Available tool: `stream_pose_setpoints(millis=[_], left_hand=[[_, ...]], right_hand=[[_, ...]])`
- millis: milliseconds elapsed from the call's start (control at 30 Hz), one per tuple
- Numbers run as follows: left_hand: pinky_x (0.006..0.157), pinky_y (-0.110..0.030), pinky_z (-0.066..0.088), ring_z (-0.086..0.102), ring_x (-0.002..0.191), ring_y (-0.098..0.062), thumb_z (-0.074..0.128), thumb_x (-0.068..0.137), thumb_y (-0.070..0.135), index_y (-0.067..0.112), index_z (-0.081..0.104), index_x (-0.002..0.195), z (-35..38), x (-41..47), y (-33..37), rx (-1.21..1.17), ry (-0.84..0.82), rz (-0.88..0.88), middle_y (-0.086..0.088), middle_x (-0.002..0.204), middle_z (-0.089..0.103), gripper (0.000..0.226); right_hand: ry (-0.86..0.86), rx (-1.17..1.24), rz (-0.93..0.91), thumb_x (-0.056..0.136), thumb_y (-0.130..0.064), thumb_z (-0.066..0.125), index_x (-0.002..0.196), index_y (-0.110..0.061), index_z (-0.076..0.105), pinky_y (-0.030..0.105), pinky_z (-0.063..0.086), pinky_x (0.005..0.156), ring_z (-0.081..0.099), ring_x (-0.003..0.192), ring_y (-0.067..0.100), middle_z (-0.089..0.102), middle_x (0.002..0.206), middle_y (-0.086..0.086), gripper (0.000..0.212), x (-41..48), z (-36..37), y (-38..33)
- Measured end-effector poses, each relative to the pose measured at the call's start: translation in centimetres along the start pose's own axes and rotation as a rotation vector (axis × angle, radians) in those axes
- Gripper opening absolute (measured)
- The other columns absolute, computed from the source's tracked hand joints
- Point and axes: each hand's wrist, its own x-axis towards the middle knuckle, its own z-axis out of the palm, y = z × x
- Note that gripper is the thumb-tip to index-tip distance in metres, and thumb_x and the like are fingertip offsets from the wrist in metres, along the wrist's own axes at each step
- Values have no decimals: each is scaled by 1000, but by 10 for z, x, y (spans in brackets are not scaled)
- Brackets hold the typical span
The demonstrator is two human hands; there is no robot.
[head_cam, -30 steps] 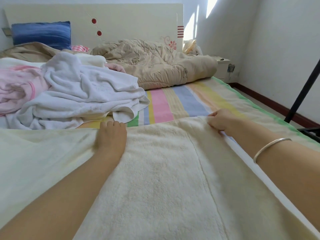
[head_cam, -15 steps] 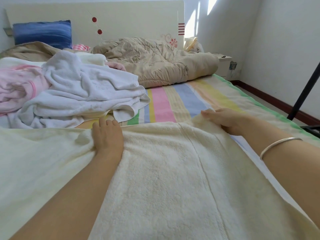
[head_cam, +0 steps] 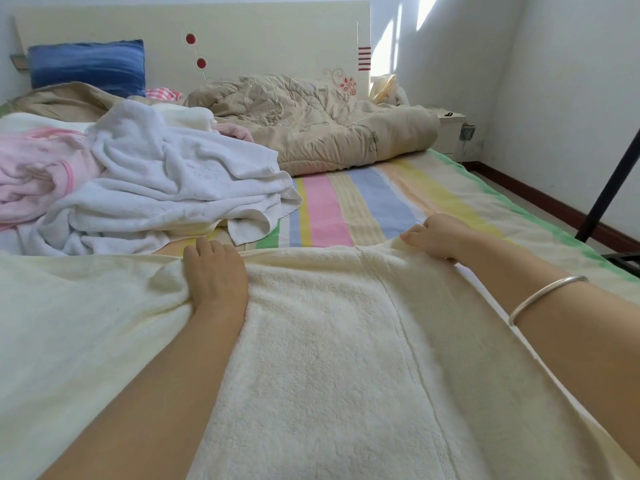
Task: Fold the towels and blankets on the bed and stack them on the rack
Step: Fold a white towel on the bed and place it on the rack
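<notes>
A large cream towel (head_cam: pixel 329 341) lies spread over the near part of the bed, running under both my forearms. My left hand (head_cam: pixel 214 271) lies at its far edge with the fingers curled over that edge, and the cloth bunches just left of it. My right hand (head_cam: pixel 436 237) pinches the towel's far right corner and holds it slightly off the striped sheet (head_cam: pixel 363 202). A silver bangle sits on my right wrist. Further left lie a crumpled white towel (head_cam: pixel 166 188) and a pink towel (head_cam: pixel 31 174). The black rack (head_cam: pixel 609 188) shows only as a slanted pole at the right edge.
A rumpled beige quilt (head_cam: pixel 311 126) lies across the head of the bed, with a blue pillow (head_cam: pixel 86 65) against the headboard. A white nightstand (head_cam: pixel 450 129) stands in the far corner. A strip of floor runs between the bed's right side and the wall.
My right hand, which lay flatter and reached left half a second ago, has curled round the towel's corner again. My left hand has stayed at the far edge, and more cloth bunches beside it.
</notes>
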Motion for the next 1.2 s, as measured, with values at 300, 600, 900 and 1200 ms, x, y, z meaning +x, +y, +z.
stream_pose_setpoints(millis=[300,600,900,1200], left_hand=[[90,-32,35,48,108,-20,34,96,13,24,55,111,-1,-1,-7,-51,-9,17,3,114,59,28],[93,-33,34,50,115,-17,40,95,14,28,62,112,-9,19,-28,87,-55,160,8,117,63,31],[91,-32,36,51,112,-17,46,92,18,26,62,110,-26,45,-6,10,10,313,3,115,61,25],[90,-36,37,50,110,-23,44,91,17,19,50,118,9,35,10,-47,44,198,-4,118,55,28]], right_hand=[[-243,456,187,86,-53,63,125,-9,53,46,53,91,67,97,30,67,113,11,59,6,-1,14],[1,218,115,66,-66,67,111,-6,61,40,53,88,64,95,30,64,110,11,76,22,10,7],[275,137,79,79,-66,62,75,-4,66,30,42,62,61,75,31,65,78,13,62,41,-15,35],[282,-24,-26,84,-61,57,67,-17,52,32,36,59,54,76,26,59,76,4,47,44,21,48]])
